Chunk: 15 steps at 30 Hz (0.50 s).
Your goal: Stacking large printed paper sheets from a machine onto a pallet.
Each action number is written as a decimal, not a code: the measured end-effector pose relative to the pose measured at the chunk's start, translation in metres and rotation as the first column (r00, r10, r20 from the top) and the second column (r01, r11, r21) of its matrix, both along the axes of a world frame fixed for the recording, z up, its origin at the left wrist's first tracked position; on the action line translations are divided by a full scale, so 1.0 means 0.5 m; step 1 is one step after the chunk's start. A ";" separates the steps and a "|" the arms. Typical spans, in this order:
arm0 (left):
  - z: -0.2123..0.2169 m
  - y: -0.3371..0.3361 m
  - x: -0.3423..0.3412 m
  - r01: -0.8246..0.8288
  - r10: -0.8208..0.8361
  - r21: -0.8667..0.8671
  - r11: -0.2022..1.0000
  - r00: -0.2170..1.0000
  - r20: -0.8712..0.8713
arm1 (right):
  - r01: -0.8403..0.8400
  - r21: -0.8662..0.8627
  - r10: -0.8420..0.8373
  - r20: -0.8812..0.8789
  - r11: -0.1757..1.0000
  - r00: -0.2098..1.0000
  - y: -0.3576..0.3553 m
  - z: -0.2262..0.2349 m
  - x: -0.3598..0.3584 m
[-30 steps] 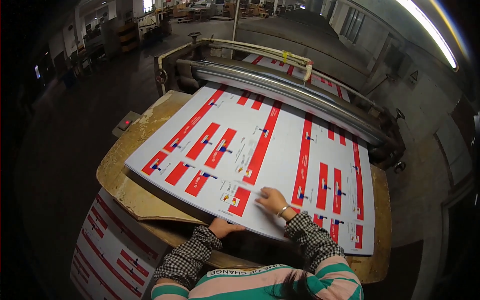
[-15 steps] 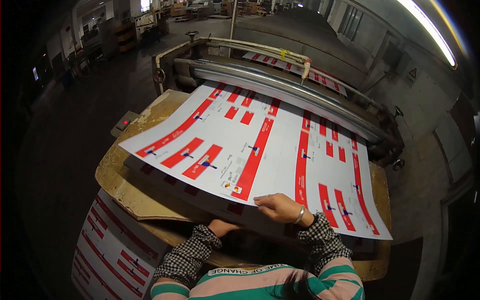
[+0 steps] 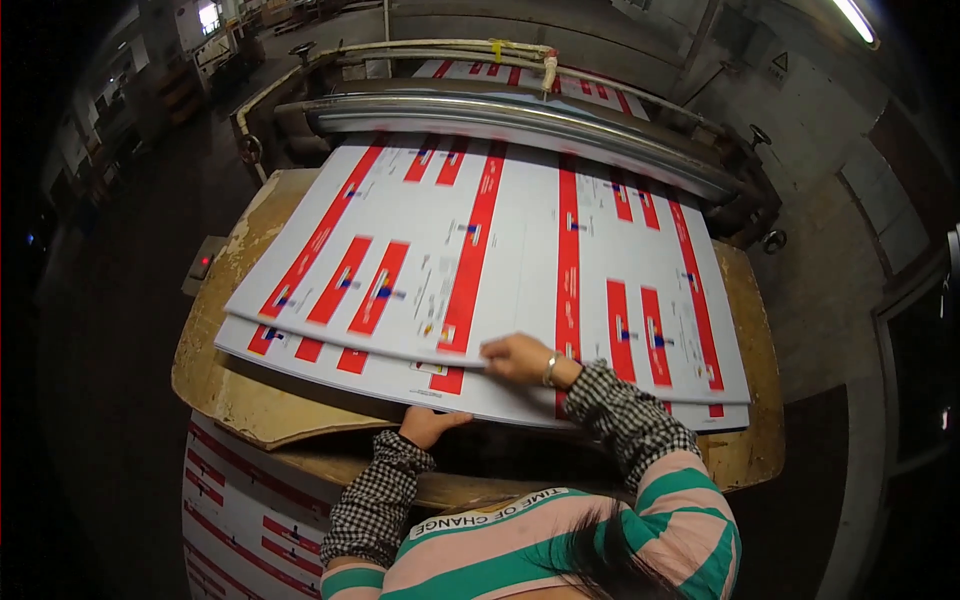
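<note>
A large white printed sheet with red stripes lies under the roller and spreads toward me. Its near edge is pinched by my right hand, thumb on top, the bracelet showing at the wrist. Below it, a second printed sheet sticks out along the front; whether it is one sheet or a stack I cannot tell. My left hand grips this lower edge, thumb above and the other fingers mostly hidden underneath.
A worn wooden board carries the sheets, its rim bulging at both sides. Lower left, more printed sheets lie below it. A pipe frame and handwheels flank the roller. More printed material shows behind it.
The upper sheet has dropped flatter and farther from me, exposing the lower sheet's front strip. My right hand moved forward with it. The left hand rose slightly to the lower edge. The view shifted.
</note>
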<state>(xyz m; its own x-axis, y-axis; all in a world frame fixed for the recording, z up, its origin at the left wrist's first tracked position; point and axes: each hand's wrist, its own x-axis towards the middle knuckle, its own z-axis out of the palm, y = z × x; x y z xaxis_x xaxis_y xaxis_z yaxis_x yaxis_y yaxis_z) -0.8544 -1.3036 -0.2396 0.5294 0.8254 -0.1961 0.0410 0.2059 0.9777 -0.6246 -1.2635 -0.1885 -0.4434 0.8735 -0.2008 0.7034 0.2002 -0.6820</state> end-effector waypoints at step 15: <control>0.010 -0.007 -0.005 0.079 -0.079 0.001 0.997 0.996 -0.048 | -0.200 -0.017 0.199 -0.064 0.980 0.978 -0.055 0.073 -0.025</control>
<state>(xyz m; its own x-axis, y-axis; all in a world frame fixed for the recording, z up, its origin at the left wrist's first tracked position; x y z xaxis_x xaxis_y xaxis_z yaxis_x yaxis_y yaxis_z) -0.8568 -1.3071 -0.2346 0.5831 0.7819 -0.2205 0.1040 0.1973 0.9748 -0.6371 -1.2909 -0.1519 -0.6203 0.7618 -0.1865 0.6073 0.3161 -0.7288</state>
